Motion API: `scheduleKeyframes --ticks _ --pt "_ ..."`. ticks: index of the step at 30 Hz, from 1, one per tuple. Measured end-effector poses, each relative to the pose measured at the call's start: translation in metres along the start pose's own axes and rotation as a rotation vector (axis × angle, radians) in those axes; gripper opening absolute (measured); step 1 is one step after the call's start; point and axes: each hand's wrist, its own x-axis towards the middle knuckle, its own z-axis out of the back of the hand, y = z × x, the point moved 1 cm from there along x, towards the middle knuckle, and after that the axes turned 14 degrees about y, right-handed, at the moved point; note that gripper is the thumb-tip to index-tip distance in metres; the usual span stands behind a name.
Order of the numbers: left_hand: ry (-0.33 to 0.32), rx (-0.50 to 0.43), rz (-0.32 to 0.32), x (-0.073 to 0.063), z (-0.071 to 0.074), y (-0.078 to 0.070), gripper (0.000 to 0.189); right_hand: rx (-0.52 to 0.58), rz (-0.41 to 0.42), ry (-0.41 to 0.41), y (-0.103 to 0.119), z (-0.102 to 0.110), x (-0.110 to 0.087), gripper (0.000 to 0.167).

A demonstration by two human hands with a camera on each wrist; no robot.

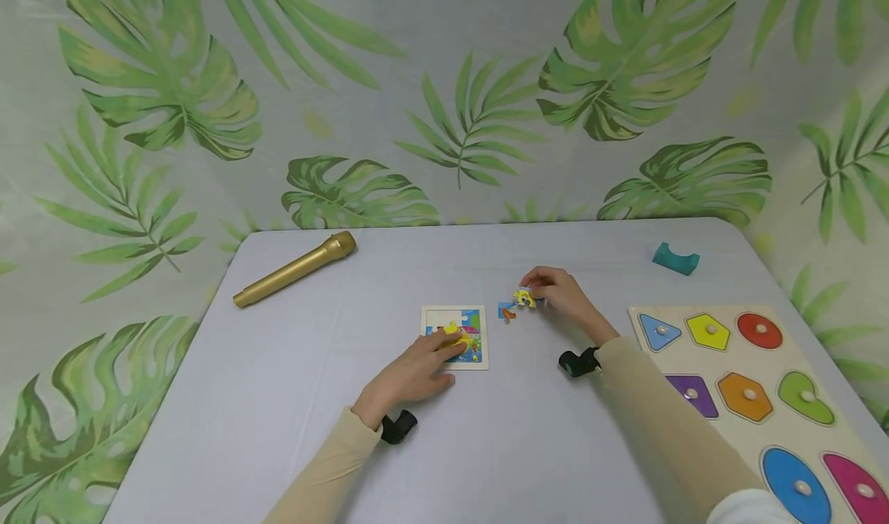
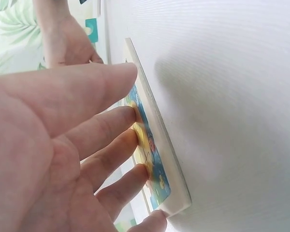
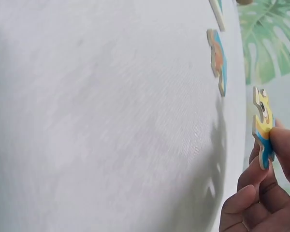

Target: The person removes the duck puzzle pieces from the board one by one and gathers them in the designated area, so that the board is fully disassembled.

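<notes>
My left hand lies over a small jigsaw puzzle in a pale wooden frame. Its fingertips touch the colourful pieces, fingers nearly straight, as the left wrist view shows close up. A pale bare patch shows at the puzzle's upper left. To the right, my right hand pinches a yellow and blue puzzle piece between thumb and fingers, held above the table in the right wrist view. Just beside that piece, a loose blue and orange puzzle piece lies on the cloth, between the frame and my right hand.
A gold microphone lies at the back left. Toward the back right sits a teal arch-shaped block. A large wooden shape board with knobbed coloured shapes fills the right side, close to my right forearm.
</notes>
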Motion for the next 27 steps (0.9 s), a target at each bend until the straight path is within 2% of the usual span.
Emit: scheduleKeyframes --ticks 7,13,21,27 --pt "-0.005 -0.008 -0.009 0.000 0.000 0.000 0.049 -0.034 -0.018 0.035 -0.005 0.002 -0.005 0.018" --pt "-0.007 -0.012 -0.008 0.000 0.000 0.000 0.049 -0.136 -0.036 0.068 -0.006 -0.003 -0.004 0.019" --pt "-0.028 -0.002 -0.008 0.001 0.001 -0.002 0.047 -0.297 -0.012 0.006 -0.007 -0.011 -0.001 0.015" --pt "-0.043 0.046 0.040 0.005 -0.001 -0.005 0.051 -0.355 0.017 -0.023 -0.006 -0.015 -0.002 0.013"
